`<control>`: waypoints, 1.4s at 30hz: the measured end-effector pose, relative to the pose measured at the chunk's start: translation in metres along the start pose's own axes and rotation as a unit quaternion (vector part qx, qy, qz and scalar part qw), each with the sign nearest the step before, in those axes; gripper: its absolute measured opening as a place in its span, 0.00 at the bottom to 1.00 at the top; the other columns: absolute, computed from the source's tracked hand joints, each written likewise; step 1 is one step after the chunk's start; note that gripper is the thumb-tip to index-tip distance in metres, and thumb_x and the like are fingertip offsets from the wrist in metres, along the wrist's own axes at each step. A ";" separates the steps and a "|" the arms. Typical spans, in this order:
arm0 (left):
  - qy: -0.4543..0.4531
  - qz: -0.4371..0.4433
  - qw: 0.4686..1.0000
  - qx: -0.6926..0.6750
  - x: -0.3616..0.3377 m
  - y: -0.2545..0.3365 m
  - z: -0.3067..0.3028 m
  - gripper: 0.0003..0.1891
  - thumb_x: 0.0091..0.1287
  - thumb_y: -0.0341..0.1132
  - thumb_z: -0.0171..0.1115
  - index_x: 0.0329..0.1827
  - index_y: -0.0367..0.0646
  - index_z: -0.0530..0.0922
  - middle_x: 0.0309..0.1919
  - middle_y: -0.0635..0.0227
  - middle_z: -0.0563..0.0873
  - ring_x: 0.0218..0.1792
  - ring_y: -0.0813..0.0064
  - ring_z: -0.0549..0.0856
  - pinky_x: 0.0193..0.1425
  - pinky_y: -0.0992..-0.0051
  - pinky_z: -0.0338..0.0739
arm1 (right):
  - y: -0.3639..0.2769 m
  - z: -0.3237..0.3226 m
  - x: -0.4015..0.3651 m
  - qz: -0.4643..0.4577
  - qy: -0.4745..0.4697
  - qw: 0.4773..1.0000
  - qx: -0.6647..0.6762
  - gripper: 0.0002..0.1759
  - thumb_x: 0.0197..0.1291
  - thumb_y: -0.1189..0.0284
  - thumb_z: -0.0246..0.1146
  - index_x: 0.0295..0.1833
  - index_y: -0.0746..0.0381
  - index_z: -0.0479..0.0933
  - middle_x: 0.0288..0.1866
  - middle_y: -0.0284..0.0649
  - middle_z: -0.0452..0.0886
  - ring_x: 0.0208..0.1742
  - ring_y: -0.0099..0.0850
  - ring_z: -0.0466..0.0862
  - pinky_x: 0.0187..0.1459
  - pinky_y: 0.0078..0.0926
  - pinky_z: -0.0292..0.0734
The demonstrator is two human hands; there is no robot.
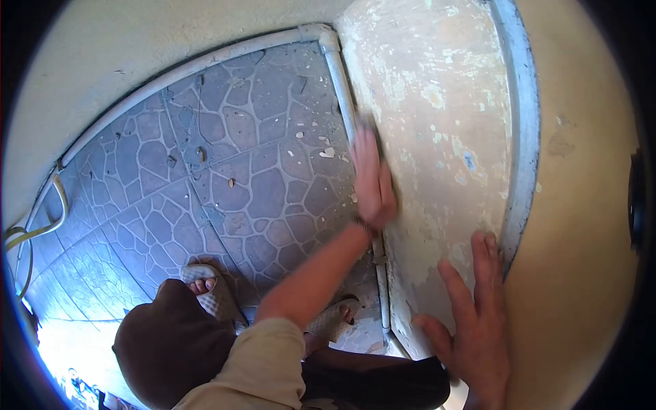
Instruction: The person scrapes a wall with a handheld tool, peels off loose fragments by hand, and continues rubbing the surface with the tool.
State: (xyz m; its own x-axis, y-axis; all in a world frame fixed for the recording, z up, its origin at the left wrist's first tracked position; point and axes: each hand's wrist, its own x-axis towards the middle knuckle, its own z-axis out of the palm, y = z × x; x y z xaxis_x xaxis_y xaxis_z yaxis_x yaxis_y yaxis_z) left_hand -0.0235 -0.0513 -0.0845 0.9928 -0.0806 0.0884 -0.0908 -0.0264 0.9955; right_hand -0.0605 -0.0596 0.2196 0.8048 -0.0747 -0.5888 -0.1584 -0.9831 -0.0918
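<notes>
My left hand point(374, 184) is low on the peeling wall point(437, 116), just above the white pipe point(342, 82) along its foot. Its fingers are stretched forward and pressed together against the surface. Motion smears the fingertips, and a dark edge shows beside them; I cannot make out what lies under the fingers. A dark band circles that wrist. Further right, my right hand point(478, 328) is open, its fingers spread, near the lower end of the grey ledge strip point(523, 137). Nothing shows in it. Worn paint leaves pale patches across the wall between the ledge and the floor.
Paint flakes point(328, 152) and small debris lie on the stone-patterned tile floor point(266, 191). The pipe bends at a corner elbow point(318, 34) and follows the other wall. A pale hose point(61, 205) hangs at the left. My sandalled feet point(212, 290) stand below.
</notes>
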 end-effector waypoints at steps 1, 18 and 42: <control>0.022 0.036 0.999 -0.001 0.047 -0.006 -0.001 0.29 0.69 0.26 0.41 0.74 0.26 0.54 0.74 0.41 0.57 0.77 0.46 0.53 0.79 0.56 0.41 | -0.001 -0.002 -0.001 0.003 -0.007 1.000 0.005 0.40 0.51 0.61 0.72 0.68 0.61 0.66 0.77 0.63 0.50 0.76 0.63 0.54 0.72 0.56 0.53; 0.088 0.008 0.995 -0.048 0.122 0.007 -0.001 0.26 0.70 0.27 0.42 0.71 0.26 0.60 0.71 0.41 0.63 0.75 0.51 0.60 0.78 0.66 0.50 | -0.007 -0.014 0.007 0.016 0.003 1.000 -0.004 0.34 0.56 0.62 0.70 0.67 0.61 0.69 0.72 0.62 0.61 0.70 0.60 0.64 0.67 0.56 0.62; 0.090 0.096 0.985 -0.109 0.142 0.014 -0.004 0.26 0.68 0.24 0.43 0.71 0.29 0.63 0.72 0.44 0.65 0.75 0.54 0.61 0.77 0.67 0.50 | -0.002 -0.009 0.004 0.026 -0.047 0.998 0.019 0.39 0.56 0.56 0.69 0.69 0.60 0.65 0.75 0.65 0.53 0.74 0.66 0.56 0.69 0.61 0.56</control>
State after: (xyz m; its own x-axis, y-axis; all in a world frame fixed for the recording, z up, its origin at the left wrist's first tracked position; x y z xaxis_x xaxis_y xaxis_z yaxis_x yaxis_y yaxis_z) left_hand 0.1169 -0.0596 -0.0577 0.9587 0.1146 0.2604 -0.2783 0.1881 0.9419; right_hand -0.0519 -0.0595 0.2252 0.7376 -0.1082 -0.6665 -0.2225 -0.9709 -0.0887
